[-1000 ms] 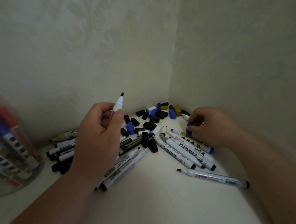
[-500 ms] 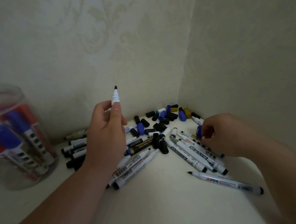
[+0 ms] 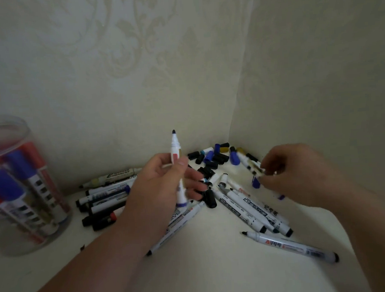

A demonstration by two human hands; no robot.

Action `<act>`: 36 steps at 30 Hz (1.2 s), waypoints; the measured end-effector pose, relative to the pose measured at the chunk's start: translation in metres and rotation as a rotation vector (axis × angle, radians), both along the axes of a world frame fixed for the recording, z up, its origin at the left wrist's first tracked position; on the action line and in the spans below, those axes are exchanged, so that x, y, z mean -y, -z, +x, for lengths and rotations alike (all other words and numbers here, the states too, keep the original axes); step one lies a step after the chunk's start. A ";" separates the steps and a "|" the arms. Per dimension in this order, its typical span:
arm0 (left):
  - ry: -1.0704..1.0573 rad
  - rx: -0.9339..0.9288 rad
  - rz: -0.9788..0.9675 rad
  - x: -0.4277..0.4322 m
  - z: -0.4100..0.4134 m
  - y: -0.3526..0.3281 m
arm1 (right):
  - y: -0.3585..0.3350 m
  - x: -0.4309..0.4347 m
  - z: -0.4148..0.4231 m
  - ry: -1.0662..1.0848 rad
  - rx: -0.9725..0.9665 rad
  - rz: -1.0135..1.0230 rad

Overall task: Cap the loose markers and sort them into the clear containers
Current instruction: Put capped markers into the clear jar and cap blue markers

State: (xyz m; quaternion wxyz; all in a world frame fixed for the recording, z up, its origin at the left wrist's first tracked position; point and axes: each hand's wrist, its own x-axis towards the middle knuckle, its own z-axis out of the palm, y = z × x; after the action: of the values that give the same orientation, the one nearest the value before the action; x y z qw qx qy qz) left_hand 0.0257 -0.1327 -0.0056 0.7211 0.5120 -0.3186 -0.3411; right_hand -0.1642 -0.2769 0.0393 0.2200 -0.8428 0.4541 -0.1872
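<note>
The left hand [image 3: 160, 192] is holding an uncapped marker [image 3: 175, 146] upright. Its fingers [image 3: 194, 174] and thumb are pinching the barrel, and the dark tip is standing clear above them. The right hand [image 3: 300, 173] is hovering low over the counter [image 3: 216, 274], its fingers [image 3: 266, 164] curled and pinching a blue cap [image 3: 255, 182] at their tips, though this area is blurred. Loose caps [image 3: 212, 161] are lying beyond and between both sets of fingers. Uncapped markers [image 3: 252, 207] are lying just below the right fingers. The clear container [image 3: 14, 244] is standing well left of the left fingers.
</note>
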 end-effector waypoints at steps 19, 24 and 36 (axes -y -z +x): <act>0.134 -0.224 -0.017 -0.003 -0.008 -0.001 | -0.012 0.000 0.034 -0.009 0.163 0.023; 0.137 -0.213 -0.016 -0.003 -0.009 -0.003 | 0.005 0.068 0.066 -0.048 -0.254 -0.120; 0.117 -0.292 -0.051 -0.003 -0.003 -0.003 | 0.013 0.088 0.097 -0.333 -0.735 -0.382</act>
State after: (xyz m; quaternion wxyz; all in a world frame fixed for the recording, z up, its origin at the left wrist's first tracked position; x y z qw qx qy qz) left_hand 0.0228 -0.1298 -0.0030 0.7513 0.4192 -0.2483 -0.4452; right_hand -0.0671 -0.3651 0.0264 -0.0887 -0.9405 0.3174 0.0824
